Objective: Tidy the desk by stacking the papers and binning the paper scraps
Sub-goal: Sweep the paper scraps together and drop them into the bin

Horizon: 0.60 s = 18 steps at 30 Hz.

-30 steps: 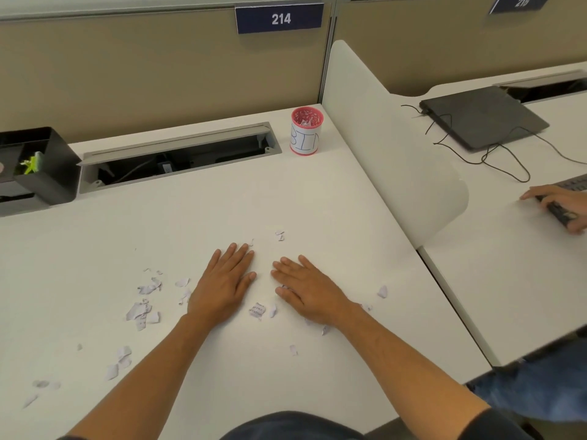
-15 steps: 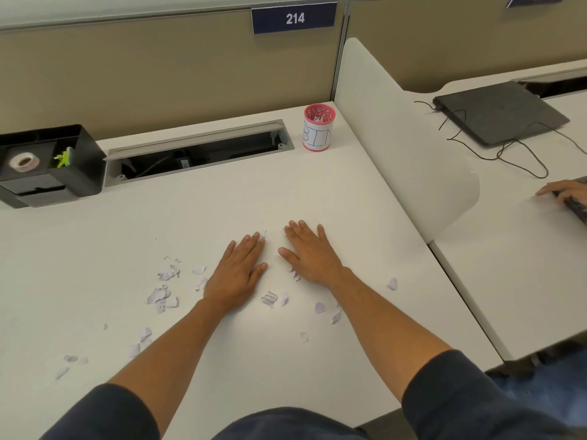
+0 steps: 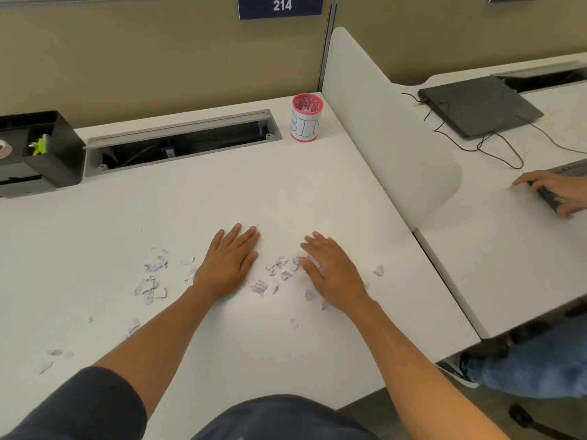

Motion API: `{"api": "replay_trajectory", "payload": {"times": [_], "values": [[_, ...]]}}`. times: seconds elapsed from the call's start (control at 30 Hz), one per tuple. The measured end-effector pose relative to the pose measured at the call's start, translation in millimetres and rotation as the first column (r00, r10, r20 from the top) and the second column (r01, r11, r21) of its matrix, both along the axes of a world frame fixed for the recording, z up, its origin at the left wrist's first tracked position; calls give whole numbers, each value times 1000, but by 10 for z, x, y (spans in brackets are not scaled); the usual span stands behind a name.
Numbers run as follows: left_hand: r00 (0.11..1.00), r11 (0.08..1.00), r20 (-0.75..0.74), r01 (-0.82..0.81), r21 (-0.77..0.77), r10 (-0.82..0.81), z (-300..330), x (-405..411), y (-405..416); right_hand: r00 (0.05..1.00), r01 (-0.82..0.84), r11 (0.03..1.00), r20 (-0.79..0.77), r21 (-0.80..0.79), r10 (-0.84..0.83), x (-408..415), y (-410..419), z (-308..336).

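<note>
- Both hands lie flat, fingers spread, holding nothing: left hand (image 3: 229,263), right hand (image 3: 330,271).
- Half a second ago they nearly touched; now they sit apart, baring scraps (image 3: 279,274) between them, so gathering is barely begun.
- Scraps lie scattered on the desk (image 3: 222,192), without shared axis; the bin (image 3: 305,122) stands upright far back.

Two hands lie flat on the desk, the left hand (image 3: 229,265) and the right hand (image 3: 330,271). A third hand (image 3: 552,195), another person's, shows at the right edge. There is one pink cup (image 3: 305,118), one black organiser (image 3: 35,154), one laptop (image 3: 479,108) and one number sign (image 3: 281,6). The paper scraps (image 3: 149,285) number over twenty; too scattered for an exact count.
</note>
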<state>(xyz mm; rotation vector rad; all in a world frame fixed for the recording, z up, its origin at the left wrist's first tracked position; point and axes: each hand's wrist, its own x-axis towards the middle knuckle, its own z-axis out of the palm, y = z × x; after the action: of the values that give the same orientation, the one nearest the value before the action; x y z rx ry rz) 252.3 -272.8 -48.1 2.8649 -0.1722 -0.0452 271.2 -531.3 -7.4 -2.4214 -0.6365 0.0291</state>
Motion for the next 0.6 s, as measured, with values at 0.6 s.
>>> {"api": "replay_trajectory", "payload": {"times": [0.6], "values": [[969,986,218,137,-99,-113,49,-326,-104,990,85,983,-95,-164,-101,-448,-164,-318]]}}
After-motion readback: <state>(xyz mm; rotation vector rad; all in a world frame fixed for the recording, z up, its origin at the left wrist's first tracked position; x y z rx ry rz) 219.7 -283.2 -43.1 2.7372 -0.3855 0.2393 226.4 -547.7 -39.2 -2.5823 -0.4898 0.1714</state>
